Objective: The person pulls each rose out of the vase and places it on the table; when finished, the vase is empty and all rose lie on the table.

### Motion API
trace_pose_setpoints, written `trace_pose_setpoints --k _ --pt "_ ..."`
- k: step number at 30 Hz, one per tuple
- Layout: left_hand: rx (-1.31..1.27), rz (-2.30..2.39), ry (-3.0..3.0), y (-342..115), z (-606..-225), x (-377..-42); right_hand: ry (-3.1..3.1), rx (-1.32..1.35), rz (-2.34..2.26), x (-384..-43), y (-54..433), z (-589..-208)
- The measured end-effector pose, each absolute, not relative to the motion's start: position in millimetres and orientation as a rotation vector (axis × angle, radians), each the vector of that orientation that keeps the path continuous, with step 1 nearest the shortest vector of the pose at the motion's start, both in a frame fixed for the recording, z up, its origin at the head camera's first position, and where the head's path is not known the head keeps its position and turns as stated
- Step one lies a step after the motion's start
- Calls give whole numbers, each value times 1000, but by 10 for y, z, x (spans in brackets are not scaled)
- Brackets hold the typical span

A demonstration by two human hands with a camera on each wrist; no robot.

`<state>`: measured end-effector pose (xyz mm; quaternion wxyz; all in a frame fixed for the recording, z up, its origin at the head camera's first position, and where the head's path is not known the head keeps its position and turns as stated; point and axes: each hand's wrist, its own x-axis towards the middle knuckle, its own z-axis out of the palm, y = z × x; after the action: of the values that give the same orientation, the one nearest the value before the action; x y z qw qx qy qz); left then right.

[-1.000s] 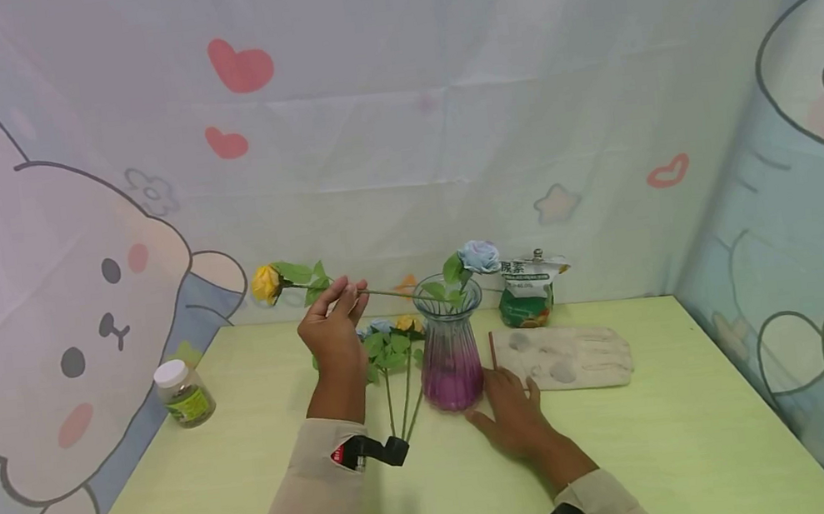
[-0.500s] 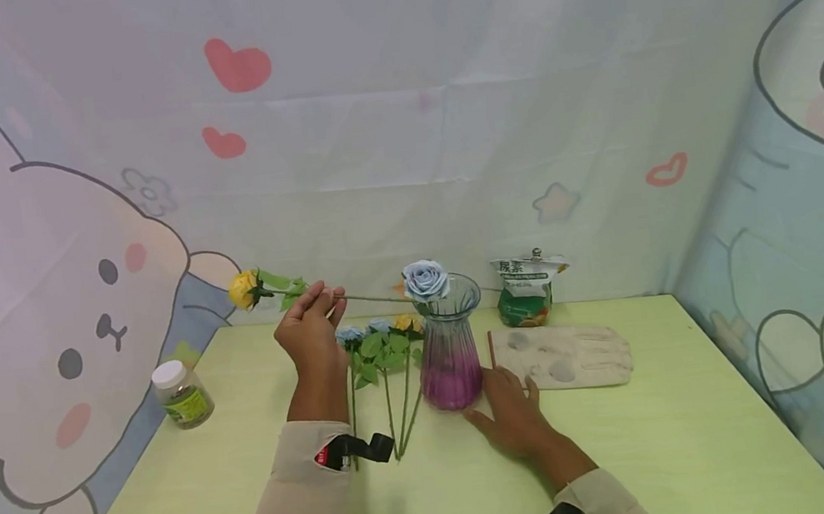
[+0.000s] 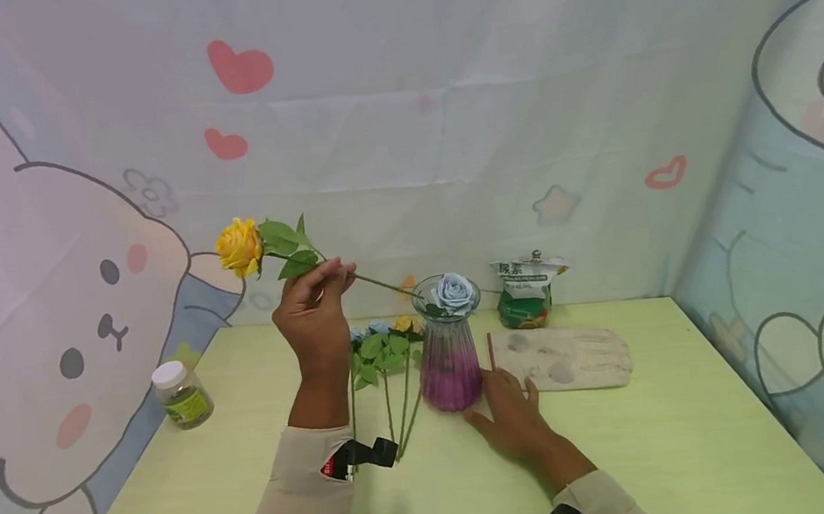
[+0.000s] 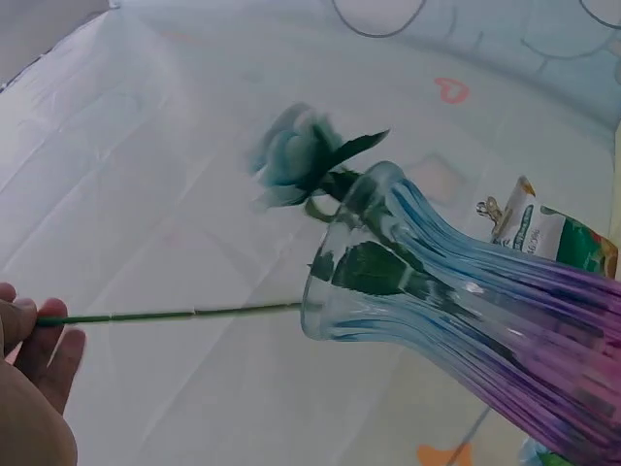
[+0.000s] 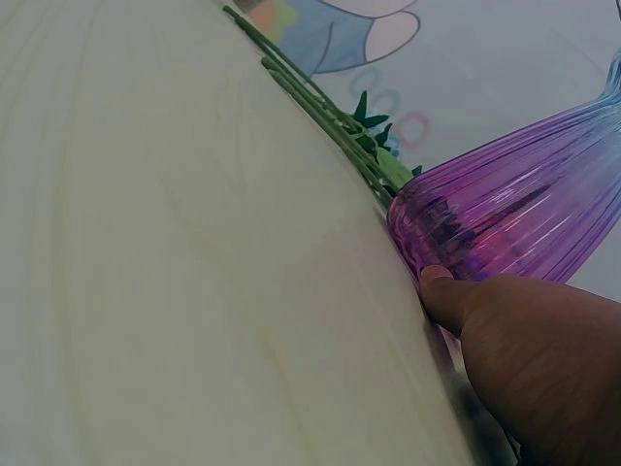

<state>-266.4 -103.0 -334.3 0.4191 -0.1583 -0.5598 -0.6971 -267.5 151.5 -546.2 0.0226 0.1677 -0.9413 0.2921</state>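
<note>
In the head view my left hand (image 3: 317, 321) pinches the green stem of a yellow artificial rose (image 3: 238, 247), whose bloom points left. The stem slants down rightward to the mouth of a ribbed glass vase (image 3: 449, 362), clear blue above and purple below. At the vase mouth sits a blue rose (image 3: 454, 294), its leaves showing through the glass in the left wrist view. Beside the vase's base rests my right hand (image 3: 518, 417), fingers spread. In the right wrist view its thumb (image 5: 441, 291) touches the vase's lower wall; its other fingers are hidden there.
Several blue and yellow roses (image 3: 384, 352) lie left of the vase. A capped jar (image 3: 184, 396) stands at the table's left edge. Behind and right are a clipped green-and-white bag (image 3: 527, 299) and a pale, stained, flat glove-like piece (image 3: 573, 359).
The left hand has shifted left overall, and the yellow rose's bloom has risen, tilting the stem. The blue rose has swung from the vase's right side to the left, then back over its mouth.
</note>
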Motion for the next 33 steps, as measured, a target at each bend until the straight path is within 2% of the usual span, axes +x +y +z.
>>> trace_pose_setpoints --k 10,15,23,27,33 --pt "54 -2285 -1300 -1058 -3430 -2713 -2886 527 896 -2669 1533 -5470" --pt "191 -2434 -1203 -1071 -3535 -2754 -2868 535 919 -2654 1527 -5477" --pt "288 -2622 -1223 -1254 -3665 -2826 -2888 525 927 -2674 1530 -5461" --pt "286 -2669 -1495 -1396 -3726 -2816 -2894 520 933 -2670 1525 -5445" --pt "275 -2482 -1924 -1675 -3884 -2776 -2889 525 914 -2646 1512 -5450"
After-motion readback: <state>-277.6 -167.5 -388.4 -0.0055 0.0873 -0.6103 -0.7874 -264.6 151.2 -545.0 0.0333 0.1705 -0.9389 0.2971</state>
